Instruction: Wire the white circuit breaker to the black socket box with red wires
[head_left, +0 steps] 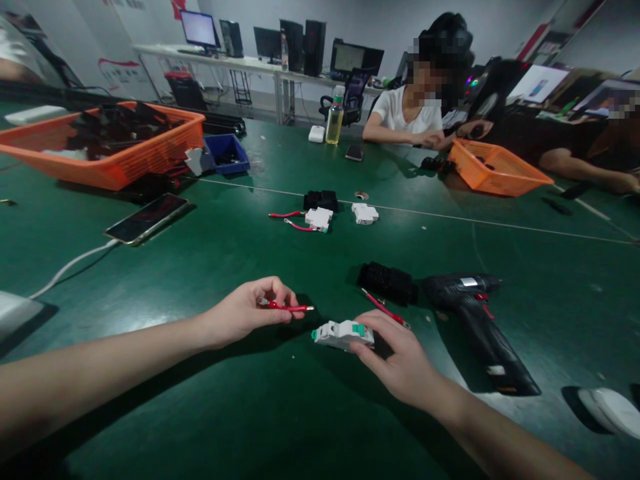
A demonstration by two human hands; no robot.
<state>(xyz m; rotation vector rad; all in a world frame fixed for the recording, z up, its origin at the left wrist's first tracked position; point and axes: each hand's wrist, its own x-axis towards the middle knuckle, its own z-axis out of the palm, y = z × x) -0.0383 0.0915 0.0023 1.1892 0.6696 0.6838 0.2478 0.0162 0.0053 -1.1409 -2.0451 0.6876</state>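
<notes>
One green tabletop (pixel 240 413) is spanning most of the frame, and a person in a white top (pixel 405 113) is leaning on its far side at upper right. A large orange basket (pixel 120 175) is sitting at upper left, holding dark parts, while a smaller orange basket (pixel 503 181) is standing at upper right, near that person. Right of center, a black power drill (pixel 475 320) is lying on its side, its handle slanting toward the lower right. Just below the middle, the right hand (pixel 405 360) is clamping its thumb and fingers on the right end of a white-and-green module (pixel 343 335); left of it, the left hand (pixel 250 307) is pinching a short red wire (pixel 287 307), whose tip is pointing toward the module without touching it. A phone (pixel 149 219) is lying at left, a white cable (pixel 75 267) running from it. Between the drill and the center, a black block (pixel 387 283) is resting, with a loose red lead (pixel 385 308) lying just below it. Above the center, a dark part (pixel 320 200) is lying behind a white module with two red leads (pixel 319 219), and a plain white module (pixel 365 213) is resting to their right.
</notes>
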